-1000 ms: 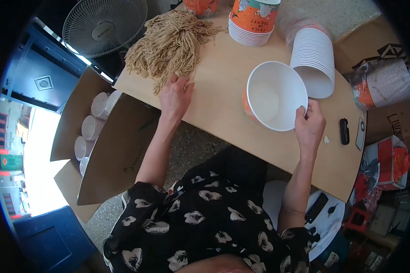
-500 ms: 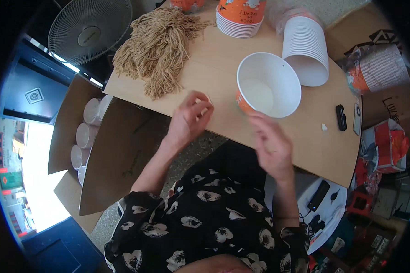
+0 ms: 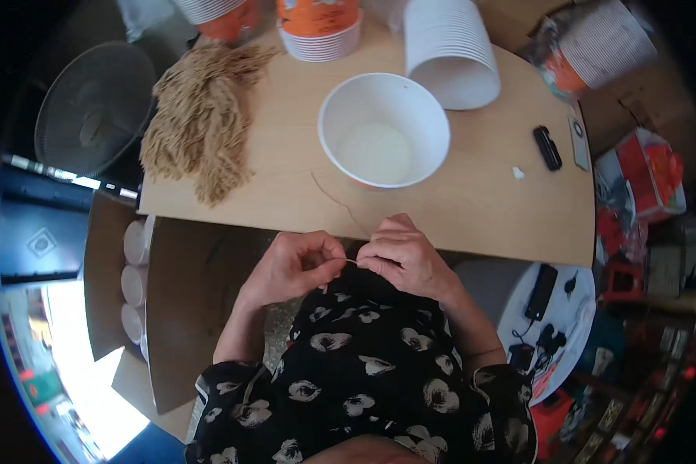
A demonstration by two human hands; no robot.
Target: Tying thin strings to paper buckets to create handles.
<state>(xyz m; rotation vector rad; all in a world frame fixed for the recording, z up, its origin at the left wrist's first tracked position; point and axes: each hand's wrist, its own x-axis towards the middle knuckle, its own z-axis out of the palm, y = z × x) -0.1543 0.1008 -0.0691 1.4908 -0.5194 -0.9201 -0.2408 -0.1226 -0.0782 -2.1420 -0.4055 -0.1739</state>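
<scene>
Both hands meet over my lap just off the table's near edge, with a short stretch of thin tan cord between their fingertips. My left hand is closed in a pinch on the cord. My right hand pinches it too, knuckles up, and the cord's tail trails from there onto the tabletop. Beyond them stands a paper bucket, white inside, upright and tilted toward my view. A loose pile of tan cords lies at the table's left side.
Nested white buckets lie on their side behind the open one, beside an orange-and-white stack. A black clip-like tool and a white scrap are at right. An open carton holding pale cups stands left; a fan is behind it.
My hands have come together over my lap, the right one moving away from the bucket's near side. A cord now stretches between them and onto the table. The whole view has shifted.
</scene>
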